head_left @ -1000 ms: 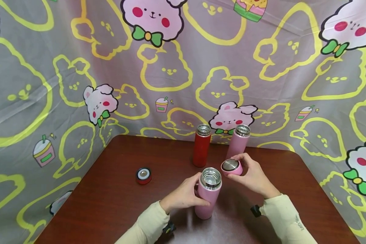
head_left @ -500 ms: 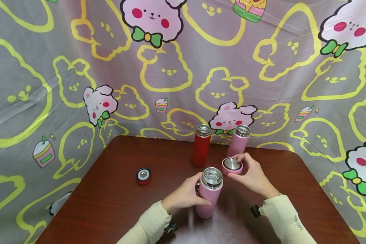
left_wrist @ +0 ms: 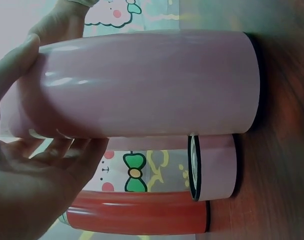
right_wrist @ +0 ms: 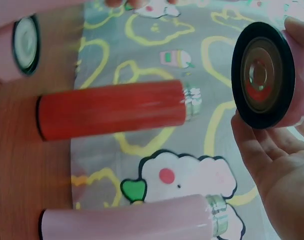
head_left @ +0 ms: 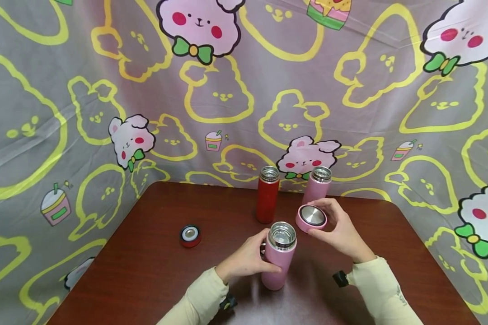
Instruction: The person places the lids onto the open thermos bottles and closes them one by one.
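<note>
My left hand grips an uncapped pink thermos bottle around its upper body, below the steel mouth. The bottle stands close over the table, nearly upright. Right of its mouth, my right hand pinches a pink bottle lid by the side, thumb below and fingers above. The lid's steel underside faces up and toward the head camera; the right wrist view shows its black-ringed end. A second pink lid sits on the table behind the held bottle, mostly hidden in the head view.
An uncapped red bottle stands at the back of the brown table, with another uncapped pink bottle to its right, partly behind my right hand. A red lid lies underside up at the left. A patterned cloth hangs around the table.
The lid in my right hand has turned its steel underside further toward the head camera and shifted slightly right and up. My left hand and its bottle stay nearly still.
</note>
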Tool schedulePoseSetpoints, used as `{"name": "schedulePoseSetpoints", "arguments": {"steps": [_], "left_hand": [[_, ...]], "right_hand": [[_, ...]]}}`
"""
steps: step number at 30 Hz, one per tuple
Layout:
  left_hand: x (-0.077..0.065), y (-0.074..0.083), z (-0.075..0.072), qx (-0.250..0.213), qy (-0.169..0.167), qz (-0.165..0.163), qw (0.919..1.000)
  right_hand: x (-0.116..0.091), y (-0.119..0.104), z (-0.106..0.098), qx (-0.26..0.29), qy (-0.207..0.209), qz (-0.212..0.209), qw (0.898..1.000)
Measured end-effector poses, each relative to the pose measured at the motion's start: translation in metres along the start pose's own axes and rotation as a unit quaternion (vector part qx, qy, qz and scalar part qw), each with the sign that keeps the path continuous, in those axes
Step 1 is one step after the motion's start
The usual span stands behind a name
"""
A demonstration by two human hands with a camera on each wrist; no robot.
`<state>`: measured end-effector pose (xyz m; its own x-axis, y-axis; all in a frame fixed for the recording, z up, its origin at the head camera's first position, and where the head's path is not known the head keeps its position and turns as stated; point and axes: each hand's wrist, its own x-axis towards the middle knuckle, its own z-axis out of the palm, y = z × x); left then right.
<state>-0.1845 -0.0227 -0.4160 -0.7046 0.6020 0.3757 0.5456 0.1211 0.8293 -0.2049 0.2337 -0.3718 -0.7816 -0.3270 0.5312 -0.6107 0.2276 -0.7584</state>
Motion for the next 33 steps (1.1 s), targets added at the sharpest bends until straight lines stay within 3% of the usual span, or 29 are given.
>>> {"name": "schedulePoseSetpoints", "arguments": {"steps": [4, 7, 16, 29, 33], "left_hand": [[0.002, -0.021, 0.002, -0.016, -0.019, -0.009, 0.9996], [0.003, -0.025, 0.000, -0.025, -0.034, -0.012, 0.9990], [0.006, -0.027, -0.003, -0.050, -0.071, -0.026, 0.9959], [0.014, -0.029, -0.007, -0.078, -0.100, -0.027, 0.9915], [0.015, -0.023, -0.009, -0.090, -0.108, -0.021, 0.9899]], "right_hand": [[0.002, -0.008, 0.001, 0.041, -0.026, -0.023, 0.999], [0.003, -0.014, 0.003, 0.058, -0.041, -0.025, 0.997], [0.009, -0.025, 0.006, 0.109, -0.066, -0.061, 0.990], [0.015, -0.027, 0.021, 0.165, -0.127, -0.051, 0.977], [0.017, -0.025, 0.024, 0.182, -0.144, -0.048, 0.971]]}}
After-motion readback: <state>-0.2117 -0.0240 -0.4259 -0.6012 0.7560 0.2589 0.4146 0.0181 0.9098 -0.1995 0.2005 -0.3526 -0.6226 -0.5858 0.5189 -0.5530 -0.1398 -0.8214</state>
